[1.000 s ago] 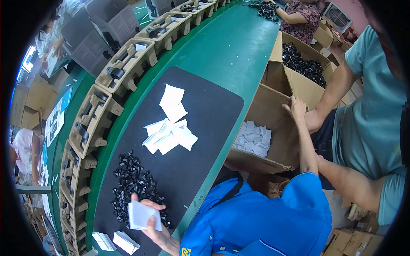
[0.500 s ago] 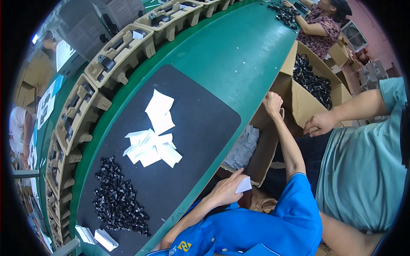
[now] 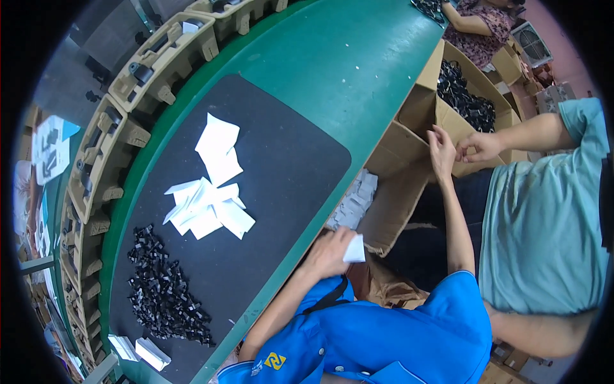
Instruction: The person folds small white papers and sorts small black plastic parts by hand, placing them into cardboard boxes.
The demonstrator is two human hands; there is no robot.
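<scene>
My left hand is closed around a small folded white paper, just past the green table edge. Below that hand's fingertips, an open carton holds a heap of small light grey pieces. My right hand is raised above the carton's far right side, fingers stretched and nothing seen in them. Close beside it is the hand of a person in a teal shirt. On the black mat lie loose folded white papers and a pile of small black clips or connectors.
A larger carton of black cables stands beyond the right hand. Moulded pulp trays with dark parts line the curved left side. Two white paper stacks sit at the mat's near corner. A person in a patterned top works at the far end.
My right hand has moved right, from a fist at the carton's edge to outstretched fingers. The carton's opening shows wider. My left hand still has the folded paper.
</scene>
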